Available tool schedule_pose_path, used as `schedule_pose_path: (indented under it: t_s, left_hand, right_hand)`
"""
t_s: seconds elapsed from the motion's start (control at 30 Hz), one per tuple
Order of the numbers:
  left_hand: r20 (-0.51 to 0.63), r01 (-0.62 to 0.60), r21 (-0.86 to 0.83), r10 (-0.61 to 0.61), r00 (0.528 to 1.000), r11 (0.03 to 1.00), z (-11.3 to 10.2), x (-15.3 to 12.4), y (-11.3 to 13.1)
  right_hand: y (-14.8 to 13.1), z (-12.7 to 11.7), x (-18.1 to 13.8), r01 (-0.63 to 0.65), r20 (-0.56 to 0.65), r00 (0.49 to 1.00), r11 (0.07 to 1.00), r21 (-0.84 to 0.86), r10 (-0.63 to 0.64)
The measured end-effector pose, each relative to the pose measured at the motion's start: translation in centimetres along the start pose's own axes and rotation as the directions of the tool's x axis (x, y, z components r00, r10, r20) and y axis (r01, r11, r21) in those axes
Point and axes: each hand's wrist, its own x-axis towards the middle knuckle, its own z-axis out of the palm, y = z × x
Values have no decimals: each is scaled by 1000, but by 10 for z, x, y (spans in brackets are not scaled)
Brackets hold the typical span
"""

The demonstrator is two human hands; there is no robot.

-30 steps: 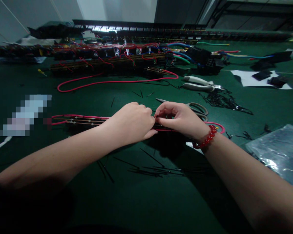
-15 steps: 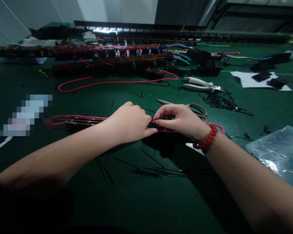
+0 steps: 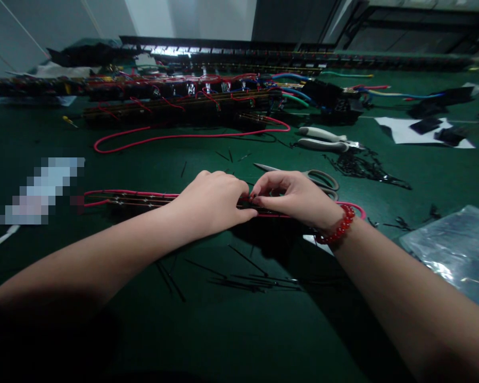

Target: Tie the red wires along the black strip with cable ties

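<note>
A long dark strip with red wires (image 3: 127,198) lies across the green table (image 3: 223,330) in front of me. My left hand (image 3: 213,202) is curled over the strip near its middle, fingers closed on it. My right hand (image 3: 295,198), with a red bead bracelet (image 3: 337,226) on the wrist, pinches the same strip just to the right, fingertips meeting those of the left hand. What sits between the fingertips is too small to make out. Several loose black cable ties (image 3: 243,276) lie on the table just below my hands.
Grey-handled scissors (image 3: 315,178) lie right behind my right hand, and pliers (image 3: 323,138) farther back. A loose red wire loop (image 3: 183,135) and several wired strips (image 3: 175,103) fill the back. Black offcuts (image 3: 363,165), white paper (image 3: 419,133) and a plastic bag (image 3: 455,250) are on the right.
Both hands stayed on the strip. The left hand's fingers shifted slightly and the right hand's fingertips lowered onto the strip, closing against the left hand's.
</note>
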Motion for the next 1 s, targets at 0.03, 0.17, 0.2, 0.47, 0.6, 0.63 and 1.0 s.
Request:
schedule_pose_path:
  t_s: [0.03, 0.17, 0.2, 0.47, 0.6, 0.63, 1.0]
  left_hand:
    - [-12, 8, -16, -8, 1000, 1000, 0, 0, 0]
    - [-57, 42, -69, -46, 997, 997, 1, -1, 3]
    - [-54, 44, -87, -49, 997, 995, 1, -1, 3]
    - [-1, 47, -216, -48, 999, 975, 2, 0, 6]
    - [15, 43, -255, -40, 999, 966, 2, 2, 5]
    - [21, 43, -259, -39, 999, 965, 2, 2, 5]
    - [28, 53, -284, -47, 999, 957, 6, 6, 0]
  right_hand:
    - [0, 0, 0, -2, -9, 1000, 1000, -1, 2]
    - [-2, 1, -1, 8, -30, 1000, 1000, -9, -8]
    - [-2, 1, -1, 10, -36, 999, 1000, -11, -10]
    - [-3, 1, 0, -30, -21, 999, 998, 58, 32]
    - [-2, 1, 0, -26, -18, 999, 998, 50, 27]
    - [-2, 0, 0, -24, -21, 999, 998, 51, 25]
    - [-2, -1, 0, -6, -20, 1000, 1000, 17, 7]
